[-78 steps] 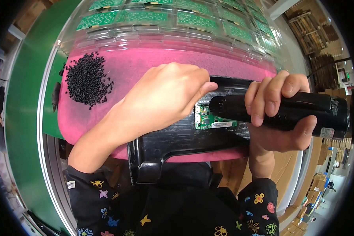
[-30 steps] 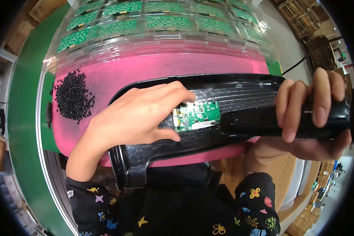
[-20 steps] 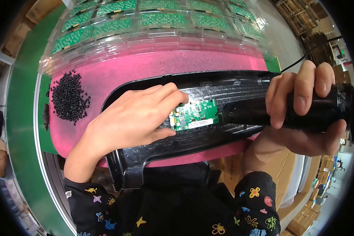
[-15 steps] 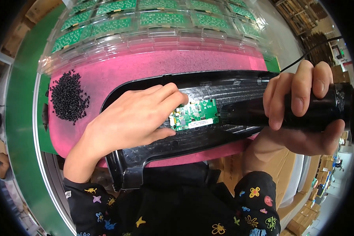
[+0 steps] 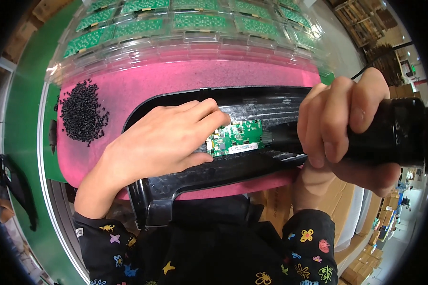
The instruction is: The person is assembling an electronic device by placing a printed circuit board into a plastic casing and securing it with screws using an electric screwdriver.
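A green circuit board (image 5: 245,133) with a white label lies inside a long, black plastic housing (image 5: 199,183). My left hand (image 5: 169,137) grips the board's left end between thumb and fingers, partly hiding it. At the right, my right hand (image 5: 340,123) is wrapped round a thick black cylindrical tool (image 5: 380,137) that looks like an electric screwdriver. Its narrower front end points left and reaches the board's right edge. The exact tip is too dark to make out.
A heap of tiny black parts, seemingly screws (image 5: 84,114), lies on the pink mat (image 5: 123,88) at the left. Clear plastic trays (image 5: 199,38) with several green boards stand along the far side. A black cable (image 5: 380,57) runs at upper right. Cardboard (image 5: 278,204) lies below the mat.
My right hand has shifted left and its grip has turned on the tool, whose front end stays by the board's right edge. My left hand and the board have hardly moved.
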### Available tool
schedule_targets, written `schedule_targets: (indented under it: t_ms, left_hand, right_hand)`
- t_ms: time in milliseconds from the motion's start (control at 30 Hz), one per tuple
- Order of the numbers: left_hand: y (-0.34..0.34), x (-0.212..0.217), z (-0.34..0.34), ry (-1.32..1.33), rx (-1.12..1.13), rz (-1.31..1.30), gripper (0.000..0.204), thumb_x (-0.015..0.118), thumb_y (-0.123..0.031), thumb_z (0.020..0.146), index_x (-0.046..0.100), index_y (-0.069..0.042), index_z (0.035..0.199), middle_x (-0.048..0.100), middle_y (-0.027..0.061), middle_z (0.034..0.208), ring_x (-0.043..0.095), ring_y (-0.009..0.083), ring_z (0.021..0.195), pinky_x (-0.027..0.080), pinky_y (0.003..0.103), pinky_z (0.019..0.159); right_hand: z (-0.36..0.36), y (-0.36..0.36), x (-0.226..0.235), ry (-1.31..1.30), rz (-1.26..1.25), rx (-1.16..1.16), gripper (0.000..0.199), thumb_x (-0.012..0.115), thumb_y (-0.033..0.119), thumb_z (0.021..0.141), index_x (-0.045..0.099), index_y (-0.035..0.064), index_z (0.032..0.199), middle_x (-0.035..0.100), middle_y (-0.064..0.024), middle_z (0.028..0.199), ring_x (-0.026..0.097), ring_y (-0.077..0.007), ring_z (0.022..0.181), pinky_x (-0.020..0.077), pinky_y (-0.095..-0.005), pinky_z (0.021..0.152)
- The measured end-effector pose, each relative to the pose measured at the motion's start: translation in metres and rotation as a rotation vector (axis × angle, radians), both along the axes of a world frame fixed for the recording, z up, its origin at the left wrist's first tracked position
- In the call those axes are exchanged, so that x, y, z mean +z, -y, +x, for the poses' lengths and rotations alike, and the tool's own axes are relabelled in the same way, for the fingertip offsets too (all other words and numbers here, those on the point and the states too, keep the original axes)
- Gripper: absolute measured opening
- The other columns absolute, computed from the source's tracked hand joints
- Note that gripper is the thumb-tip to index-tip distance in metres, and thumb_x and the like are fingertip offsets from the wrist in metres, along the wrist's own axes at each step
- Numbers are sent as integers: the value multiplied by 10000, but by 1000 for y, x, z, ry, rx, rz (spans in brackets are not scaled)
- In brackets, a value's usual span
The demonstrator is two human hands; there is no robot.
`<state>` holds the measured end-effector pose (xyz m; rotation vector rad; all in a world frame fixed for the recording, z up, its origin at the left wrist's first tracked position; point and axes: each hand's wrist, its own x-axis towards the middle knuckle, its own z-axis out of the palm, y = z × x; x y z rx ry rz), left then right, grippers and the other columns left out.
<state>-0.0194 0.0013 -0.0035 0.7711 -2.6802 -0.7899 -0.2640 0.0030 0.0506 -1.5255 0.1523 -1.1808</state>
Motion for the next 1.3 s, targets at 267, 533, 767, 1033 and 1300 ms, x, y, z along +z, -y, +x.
schedule_targets:
  t_ms: [267,533,767,1033,1300]
  left_hand:
    - [4,9,3,-156,118,-17,366,774,-165,736,589,-37,1024,574,88,970,604,269,835,502,356,707]
    - [14,4,13,2,282,-216,257,666,-93,832,572,-4,1053,554,159,975,565,366,926,469,436,797]
    - [15,10,3,126,275,-138,186,629,-144,866,554,20,910,556,205,905,560,420,882,461,477,763]
    - [-15,35,4,41,356,-291,198,665,-67,814,521,51,747,511,253,704,459,456,639,349,445,585]
    - [-72,57,54,-103,367,-688,190,671,-3,865,682,36,1052,691,176,936,647,280,776,532,348,692]
  right_hand:
    - [4,-4,-4,88,50,-108,531,764,467,783,426,87,938,593,-17,678,550,-91,444,439,-184,390]
    - [-35,10,-5,584,518,-752,265,570,274,962,455,46,1033,539,-93,882,490,-145,678,435,-286,655]
    - [-15,37,-38,557,560,-1131,97,634,47,867,556,71,814,534,-9,719,550,-133,716,465,-302,698]
    - [-27,-42,-19,-372,197,-1397,804,661,121,752,230,11,1422,242,-259,1375,221,-443,1340,192,-491,1139]
    - [-311,-159,-30,-897,-288,-1938,442,608,39,767,447,32,1179,507,-149,1074,535,-290,1022,444,-384,889]
